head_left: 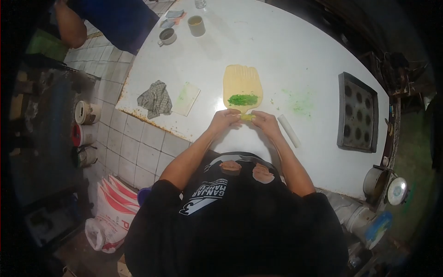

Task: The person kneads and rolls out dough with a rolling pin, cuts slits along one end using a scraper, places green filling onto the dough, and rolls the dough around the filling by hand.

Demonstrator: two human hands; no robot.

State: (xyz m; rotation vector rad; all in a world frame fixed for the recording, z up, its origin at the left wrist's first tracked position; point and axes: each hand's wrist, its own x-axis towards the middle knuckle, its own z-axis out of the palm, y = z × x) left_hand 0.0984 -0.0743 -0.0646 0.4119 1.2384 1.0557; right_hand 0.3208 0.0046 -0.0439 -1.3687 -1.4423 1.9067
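A flat sheet of pale yellow dough (242, 81) lies on the white table in front of me, with several slits cut in its far end. Shredded green filling (243, 99) is spread in a band across its near part. My left hand (225, 120) and my right hand (266, 123) pinch the two sides of the dough's near end, where a small yellow-green piece shows between the fingers. The fingertips are partly hidden. Just right of my right hand lies a white rolling pin (289, 131).
Left on the white table (212, 53) are a crumpled checked cloth (156, 99) and a pale board (186, 99) with green crumbs. Two mugs (196, 26) stand at the far left. A dark baking tray (357, 113) with round hollows lies right. Another person (115, 23) is at the upper left.
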